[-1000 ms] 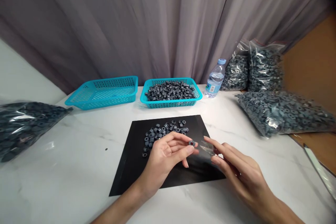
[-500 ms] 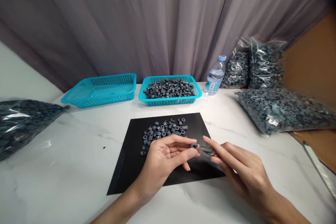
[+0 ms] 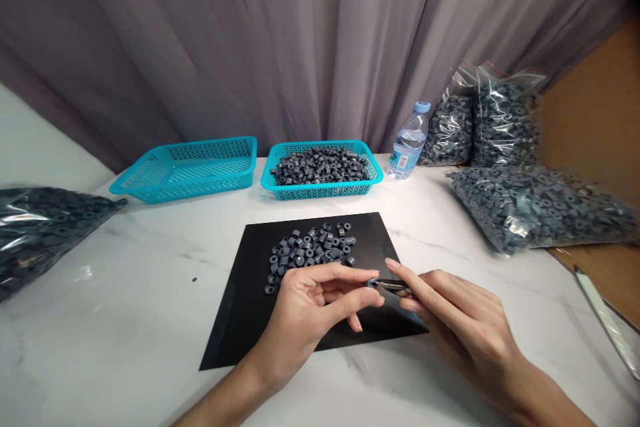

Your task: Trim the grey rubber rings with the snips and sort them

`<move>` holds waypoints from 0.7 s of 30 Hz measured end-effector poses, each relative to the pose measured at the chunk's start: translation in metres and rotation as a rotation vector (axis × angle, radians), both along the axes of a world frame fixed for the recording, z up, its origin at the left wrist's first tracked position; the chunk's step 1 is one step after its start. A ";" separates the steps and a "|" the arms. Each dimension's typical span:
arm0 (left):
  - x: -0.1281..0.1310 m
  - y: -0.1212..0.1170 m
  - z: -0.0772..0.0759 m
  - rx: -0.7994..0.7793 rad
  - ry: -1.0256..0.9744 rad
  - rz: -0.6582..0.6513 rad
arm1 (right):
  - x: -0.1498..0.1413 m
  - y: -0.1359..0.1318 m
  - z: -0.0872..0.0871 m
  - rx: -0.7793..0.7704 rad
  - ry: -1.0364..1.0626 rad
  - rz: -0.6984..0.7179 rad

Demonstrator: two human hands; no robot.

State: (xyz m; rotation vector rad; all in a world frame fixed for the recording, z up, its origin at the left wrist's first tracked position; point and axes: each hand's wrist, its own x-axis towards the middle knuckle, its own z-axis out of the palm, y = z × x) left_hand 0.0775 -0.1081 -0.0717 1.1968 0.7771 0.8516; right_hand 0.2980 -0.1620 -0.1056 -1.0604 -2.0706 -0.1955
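Between the thumb and forefinger of my left hand is a small grey plastic ring, held above a black mat. My right hand is closed around a small pointed metal tool that looks like thread snips; its handle is mostly hidden by the fingers. The tip of this tool meets the ring, and I cannot tell whether it is inside the hole. Behind my left hand, a loose pile of the same grey rings lies on the mat.
At the back stand a blue basket and another blue basket heaped with grey pieces. A water bottle is beside upright filled bags. One filled bag lies at right, another at left. A dark speck lies on the table.
The metal tool has come leftwards to the ring from a small gap away, and it has turned in my right hand. The ring has tilted. The whole view has shifted slightly.
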 end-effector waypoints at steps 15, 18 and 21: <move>0.001 0.001 0.001 0.021 -0.011 -0.021 | 0.002 -0.001 0.000 0.011 -0.022 0.001; 0.001 -0.001 0.001 0.012 0.003 -0.023 | 0.002 -0.001 0.001 0.019 -0.024 -0.003; 0.001 0.000 0.001 0.002 0.007 -0.012 | 0.003 -0.001 0.001 0.021 -0.022 -0.004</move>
